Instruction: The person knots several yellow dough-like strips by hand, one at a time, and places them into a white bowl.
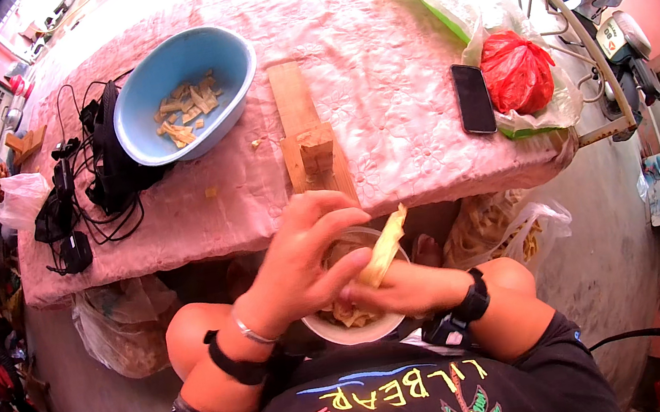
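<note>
Between my knees stands a white bucket (364, 334) with pale yellow pieces in it. Above it, my right hand (410, 288) is closed around the lower end of a long, flat, pale yellow strip (387, 246), whose upper end points up and away from me. My left hand (301, 255) hovers over the bucket's left side, fingers curved and apart, its thumb close to the strip; whether it touches is unclear. Just beyond my hands, a wooden plank with an upright block (317, 152) lies on the pink quilted cover (393, 111). Cut yellow pieces (193, 100) lie in a blue basin (232, 50).
Black straps and cables (91, 178) lie beside the basin. At the right are a black phone (474, 99), a red plastic bag (516, 71) and a curled metal rail (593, 56). Below the bed edge sit a bag of yellow strips (491, 229) and another clear bag (128, 326).
</note>
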Tool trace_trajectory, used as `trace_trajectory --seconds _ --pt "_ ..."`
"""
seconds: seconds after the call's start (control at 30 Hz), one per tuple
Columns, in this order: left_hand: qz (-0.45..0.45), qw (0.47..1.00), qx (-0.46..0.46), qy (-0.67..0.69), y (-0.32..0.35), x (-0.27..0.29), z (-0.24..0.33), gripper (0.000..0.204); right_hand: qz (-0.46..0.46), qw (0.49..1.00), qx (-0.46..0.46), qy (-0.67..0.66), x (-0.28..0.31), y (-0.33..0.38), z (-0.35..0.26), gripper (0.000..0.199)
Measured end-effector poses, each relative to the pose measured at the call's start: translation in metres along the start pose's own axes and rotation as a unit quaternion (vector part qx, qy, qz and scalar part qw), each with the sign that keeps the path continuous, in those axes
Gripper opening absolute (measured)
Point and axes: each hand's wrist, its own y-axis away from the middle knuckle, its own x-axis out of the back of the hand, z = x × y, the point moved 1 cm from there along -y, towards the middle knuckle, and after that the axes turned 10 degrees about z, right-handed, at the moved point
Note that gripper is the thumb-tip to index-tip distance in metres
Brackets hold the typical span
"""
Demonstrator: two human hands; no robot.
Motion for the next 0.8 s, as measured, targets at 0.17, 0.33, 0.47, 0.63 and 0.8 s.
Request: trace_trajectory --seconds 0.17,0.33,0.47,0.63,0.8 --pt "-0.09 0.983 0.155 0.028 0.01 0.005 0.004 0.013 0.104 0.992 0.073 0.022 0.012 0.001 -0.005 0.023" --pt "0.069 0.952 0.274 0.119 0.02 -0.01 0.0 0.006 0.252 0.959 0.125 0.041 0.011 -0.006 -0.02 0.026" --pt "0.082 0.995 0.04 0.045 0.036 -0.032 0.014 0.005 0.261 0.956 0.137 0.001 0.011 -0.001 -0.016 0.026" --pt "0.099 0.961 0.18 0.187 0.03 -0.022 -0.004 0.016 0.243 0.958 0.118 -0.098 0.015 0.002 -0.026 0.019" --pt "-0.012 0.955 0.208 0.213 0.03 -0.014 -0.019 0.02 0.198 0.963 0.088 -0.159 0.012 0.006 -0.029 0.01"
